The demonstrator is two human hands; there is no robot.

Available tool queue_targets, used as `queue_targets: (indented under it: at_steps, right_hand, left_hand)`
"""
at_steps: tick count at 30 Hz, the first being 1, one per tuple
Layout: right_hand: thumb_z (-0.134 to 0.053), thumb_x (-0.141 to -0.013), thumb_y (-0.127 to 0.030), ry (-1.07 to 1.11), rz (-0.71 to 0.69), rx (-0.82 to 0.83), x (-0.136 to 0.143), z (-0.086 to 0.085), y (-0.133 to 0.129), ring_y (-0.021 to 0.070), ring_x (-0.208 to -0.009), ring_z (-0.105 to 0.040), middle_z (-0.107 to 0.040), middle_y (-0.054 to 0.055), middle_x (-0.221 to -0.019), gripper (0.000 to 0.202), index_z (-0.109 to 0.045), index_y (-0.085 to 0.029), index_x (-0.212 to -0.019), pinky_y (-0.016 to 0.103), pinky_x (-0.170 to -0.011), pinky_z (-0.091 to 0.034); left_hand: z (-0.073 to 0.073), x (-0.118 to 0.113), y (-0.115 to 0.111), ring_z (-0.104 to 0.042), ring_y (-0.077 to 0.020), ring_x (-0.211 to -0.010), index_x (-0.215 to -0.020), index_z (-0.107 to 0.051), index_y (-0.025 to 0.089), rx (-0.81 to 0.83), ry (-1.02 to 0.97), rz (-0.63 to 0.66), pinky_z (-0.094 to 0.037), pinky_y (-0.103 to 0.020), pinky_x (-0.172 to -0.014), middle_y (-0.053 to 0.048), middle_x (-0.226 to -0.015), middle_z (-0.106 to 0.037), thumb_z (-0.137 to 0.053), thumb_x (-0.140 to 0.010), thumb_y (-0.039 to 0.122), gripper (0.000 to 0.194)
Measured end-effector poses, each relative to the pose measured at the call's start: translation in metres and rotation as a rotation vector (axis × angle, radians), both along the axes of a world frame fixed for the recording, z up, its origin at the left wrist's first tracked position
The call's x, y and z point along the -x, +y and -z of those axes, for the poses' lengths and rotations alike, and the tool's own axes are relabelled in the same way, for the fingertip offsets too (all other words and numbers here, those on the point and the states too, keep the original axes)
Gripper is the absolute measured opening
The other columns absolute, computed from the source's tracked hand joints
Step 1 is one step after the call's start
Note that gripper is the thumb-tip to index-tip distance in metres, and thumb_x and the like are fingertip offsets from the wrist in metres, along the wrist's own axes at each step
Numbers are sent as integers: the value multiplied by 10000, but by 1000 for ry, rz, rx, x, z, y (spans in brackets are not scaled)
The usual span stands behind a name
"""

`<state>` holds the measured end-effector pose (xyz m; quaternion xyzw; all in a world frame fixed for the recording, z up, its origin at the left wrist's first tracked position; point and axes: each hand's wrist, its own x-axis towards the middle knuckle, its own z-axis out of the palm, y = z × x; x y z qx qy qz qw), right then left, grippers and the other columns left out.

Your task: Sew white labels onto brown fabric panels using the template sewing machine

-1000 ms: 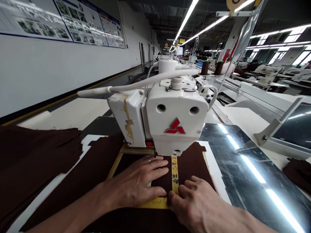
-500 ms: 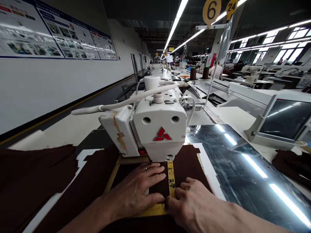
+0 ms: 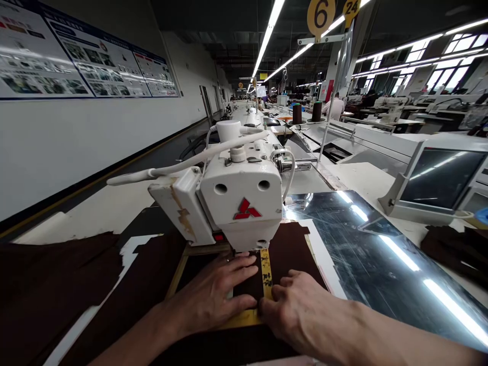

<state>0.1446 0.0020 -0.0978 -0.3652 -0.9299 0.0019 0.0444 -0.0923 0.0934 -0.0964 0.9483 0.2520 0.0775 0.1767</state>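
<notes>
Dark brown fabric [image 3: 246,288] lies under the head of a white sewing machine [image 3: 240,208] with a red emblem. A yellow frame [image 3: 266,272] with handwritten black marks borders the fabric on several sides. My left hand [image 3: 213,287] rests flat on the fabric, fingers spread, with its fingertips close below the machine head. At the frame's near right corner, my right hand [image 3: 293,307] is closed, its fingers curled and its thumb near the yellow strip. Its fingertips are hidden, so what they pinch cannot be seen. The needle area is hidden too.
More brown fabric [image 3: 53,279] with a white edge lies to the left. A shiny dark plate [image 3: 354,254] and a screen [image 3: 438,173] stand to the right. Beyond the machine are brown thread cones [image 3: 316,112] and a person [image 3: 335,108] in pale clothing.
The view has shifted a little, so the machine sits further left in the picture. Both hands and the frame appear slightly higher. A pale pinkish strip now shows at the bottom edge.
</notes>
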Motion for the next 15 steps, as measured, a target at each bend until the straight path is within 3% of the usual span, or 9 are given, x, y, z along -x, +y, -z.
queue_targets:
  at_steps: [7,15]
  right_hand:
    - [-515,-993,-177,-54,17,56,1,-15,7,142,-541,-437,-625,1,-715,117,-573,-192,-893,335,-564,-213]
    - [-518,-983,-164,-7,20,70,-1,-6,14,133,-536,-468,-618,3,-677,141,-611,-182,-879,303,-566,-286]
  left_hand:
    - [-2,-5,3,-527,-316,-1404,-1427,-606,269,11,31,-17,-444,-517,-1176,-68,-1536,-538,-709,-935,418,524]
    - [-1,-4,8,-603,-290,-1328,-1402,-625,265,-53,-46,6,-501,-435,-1122,-76,-1472,-606,-723,-927,422,509]
